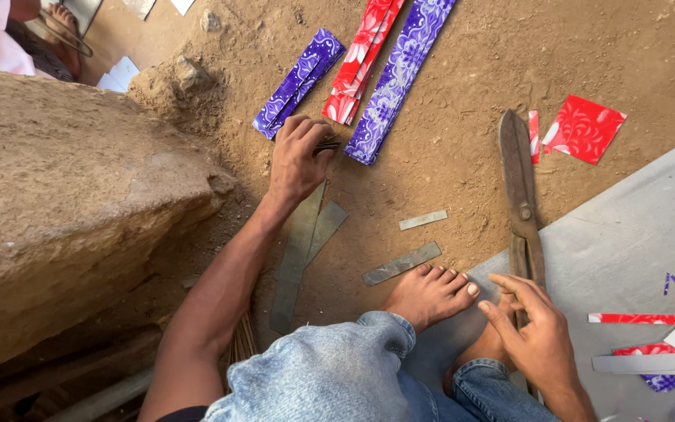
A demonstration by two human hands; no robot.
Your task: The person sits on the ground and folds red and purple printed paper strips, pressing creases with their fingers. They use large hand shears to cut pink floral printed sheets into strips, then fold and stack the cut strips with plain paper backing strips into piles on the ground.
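My left hand [297, 160] reaches out over the dirt floor and pinches a small dark metal piece [326, 144] next to the near end of a purple patterned strip [401, 74]. Under my left wrist lie two long grey metal strips [304, 242]. My right hand [531, 328] rests with fingers spread on the handles of large rusty metal shears [520, 195], beside my bare foot [431, 293]. The shears point away from me along the edge of a grey sheet [626, 242].
A red patterned strip [361, 59] and a shorter purple one [298, 82] lie beyond my left hand. Short metal offcuts [404, 263] [423, 219], a red square [583, 129] and coloured scraps [658, 352] are scattered around. A big earthen block [64, 195] fills the left. Another person's foot [60, 23] shows top left.
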